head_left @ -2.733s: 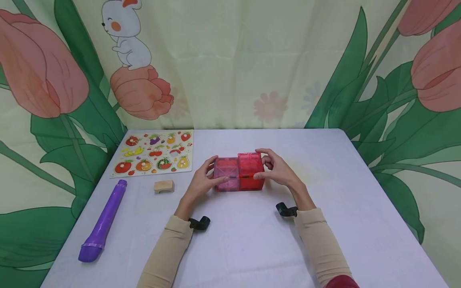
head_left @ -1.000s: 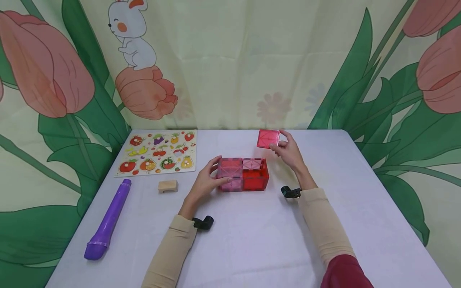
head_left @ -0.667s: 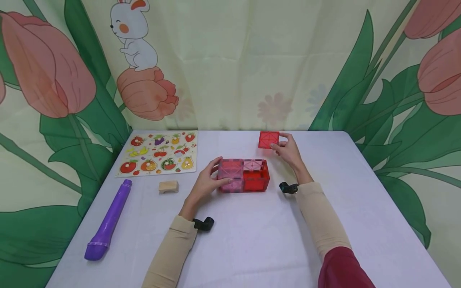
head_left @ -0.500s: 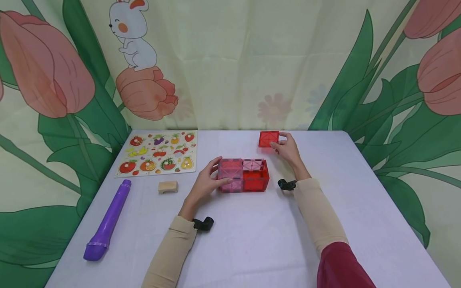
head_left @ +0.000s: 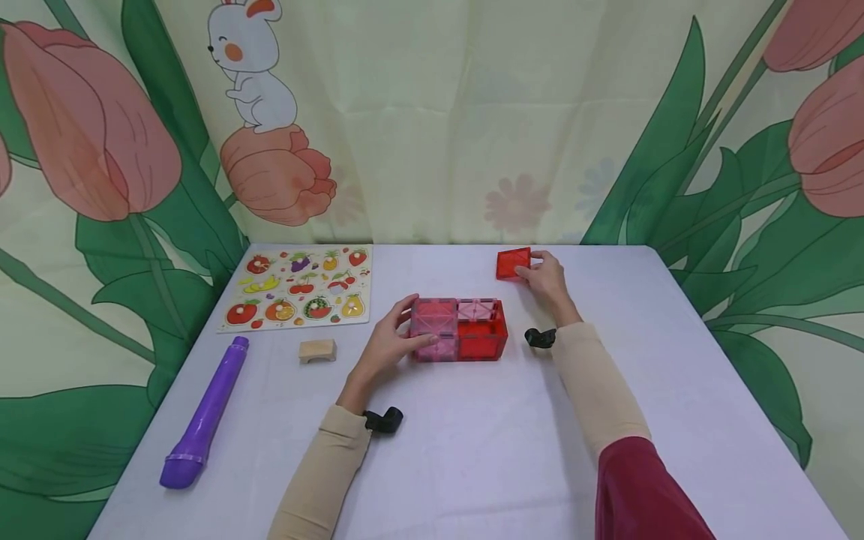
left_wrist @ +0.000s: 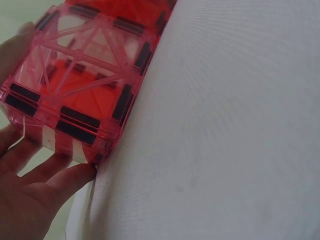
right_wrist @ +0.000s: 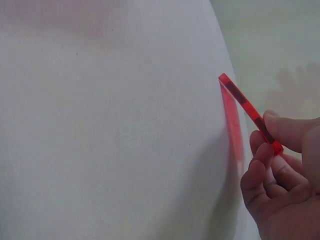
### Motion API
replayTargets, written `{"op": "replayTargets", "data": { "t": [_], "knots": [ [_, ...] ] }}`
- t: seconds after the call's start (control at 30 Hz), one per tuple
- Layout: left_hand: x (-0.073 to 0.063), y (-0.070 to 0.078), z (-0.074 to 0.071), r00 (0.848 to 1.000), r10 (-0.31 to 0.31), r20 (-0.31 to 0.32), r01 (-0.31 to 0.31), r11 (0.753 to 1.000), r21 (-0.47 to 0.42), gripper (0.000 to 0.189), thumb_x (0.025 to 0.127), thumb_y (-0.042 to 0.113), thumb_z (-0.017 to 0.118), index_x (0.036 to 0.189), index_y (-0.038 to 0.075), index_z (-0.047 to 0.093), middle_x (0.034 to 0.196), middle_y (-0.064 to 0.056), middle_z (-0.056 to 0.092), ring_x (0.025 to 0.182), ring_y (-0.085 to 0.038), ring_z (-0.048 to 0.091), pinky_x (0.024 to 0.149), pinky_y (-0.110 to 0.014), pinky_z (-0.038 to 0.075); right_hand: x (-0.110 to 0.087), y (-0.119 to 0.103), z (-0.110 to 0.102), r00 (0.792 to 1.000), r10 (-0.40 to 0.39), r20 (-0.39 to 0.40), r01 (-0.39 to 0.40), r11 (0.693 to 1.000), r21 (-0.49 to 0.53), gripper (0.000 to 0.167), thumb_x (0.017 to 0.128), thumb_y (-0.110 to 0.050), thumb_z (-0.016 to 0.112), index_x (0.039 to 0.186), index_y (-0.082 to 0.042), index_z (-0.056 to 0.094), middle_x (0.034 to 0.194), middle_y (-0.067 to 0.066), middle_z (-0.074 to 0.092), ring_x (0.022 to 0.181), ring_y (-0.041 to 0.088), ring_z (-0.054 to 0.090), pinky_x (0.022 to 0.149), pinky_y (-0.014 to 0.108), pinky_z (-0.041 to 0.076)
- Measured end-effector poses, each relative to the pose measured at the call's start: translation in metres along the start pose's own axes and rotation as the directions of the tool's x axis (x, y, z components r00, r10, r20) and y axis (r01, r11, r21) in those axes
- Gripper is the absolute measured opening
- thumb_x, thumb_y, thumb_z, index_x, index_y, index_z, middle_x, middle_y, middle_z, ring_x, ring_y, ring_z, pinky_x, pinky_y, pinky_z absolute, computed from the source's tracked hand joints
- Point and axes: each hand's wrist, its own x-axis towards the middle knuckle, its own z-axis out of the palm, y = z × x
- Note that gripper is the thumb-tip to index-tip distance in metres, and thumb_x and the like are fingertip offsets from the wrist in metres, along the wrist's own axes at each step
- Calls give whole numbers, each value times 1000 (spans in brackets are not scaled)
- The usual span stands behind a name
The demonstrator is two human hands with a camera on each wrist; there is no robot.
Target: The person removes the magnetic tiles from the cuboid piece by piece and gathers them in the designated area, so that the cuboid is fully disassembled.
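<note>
A box of translucent magnetic tiles [head_left: 434,319] sits mid-table, with a pink left half and a red right half that is uncovered on top. My left hand [head_left: 386,343] grips its left end, thumb at the front and fingers round the far side. In the left wrist view, the pink tile face [left_wrist: 77,55] with black magnet strips shows close to the fingers [left_wrist: 45,167]. Behind the box, near the table's far edge, my right hand [head_left: 547,279] pinches one red square magnetic tile [head_left: 511,264]. The right wrist view shows this tile edge-on, tilted, between thumb and fingers.
A fruit puzzle board [head_left: 297,289] lies at the back left. In front of it are a small wooden arch block [head_left: 317,350] and a purple toy microphone [head_left: 205,412]. A white cloth covers the table [head_left: 472,450], with a printed curtain [head_left: 432,135] behind.
My right hand has gone from the box's right half to the far edge, carrying the red tile, and has just turned it slightly rightward. My left hand keeps its grip on the box.
</note>
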Motion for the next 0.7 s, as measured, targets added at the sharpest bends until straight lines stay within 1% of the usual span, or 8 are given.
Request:
{"op": "replayTargets", "data": {
  "t": [0.1,0.23,0.33,0.47,0.57,0.7],
  "knots": [
    [0,0,0,1000,-2,1,2,1000,-2,93,78,40,86,155,26,35,157,1,42,146,-28,39,115,-53,42,4,1,0,1000,15,-9,-15,1000,-13,66,99,-28,63,153,-5,34,130,23,59,110,32,58,99,42,55],
    [-1,0,0,1000,-8,7,8,1000,6,95,77,44,85,156,27,34,157,2,42,146,-28,40,115,-53,42,8,2,1,1000,23,-19,-24,999,-44,66,98,-29,64,152,-3,37,133,25,59,113,34,58,103,45,53],
    [0,0,0,1000,-10,3,10,1000,14,96,76,46,86,155,28,35,156,1,43,145,-28,41,115,-52,42,10,1,1,999,31,-14,-32,997,-63,65,98,-29,63,153,-3,38,141,24,54,120,34,53,109,48,49],
    [1,-2,-2,1000,-5,-7,5,1000,5,95,75,44,87,154,27,37,154,1,45,144,-28,43,114,-51,43,12,-3,3,999,45,-9,-45,996,-77,64,98,-30,62,153,-4,39,153,22,43,130,35,45,115,51,42],
    [1,-2,-2,1000,2,0,-2,1000,-10,95,76,41,87,155,25,36,154,0,45,144,-29,43,113,-51,44,13,-5,4,998,60,-19,-62,993,-99,63,99,-31,61,151,-2,40,150,23,44,128,34,45,114,50,43],
    [2,-2,-1,1000,-1,7,1,1000,-18,94,76,40,87,155,27,36,154,1,45,145,-28,42,113,-50,45,14,-4,5,994,104,-38,-108,988,-114,58,100,-32,59,145,2,45,138,23,50,119,33,49,109,47,49]
  ]
}}
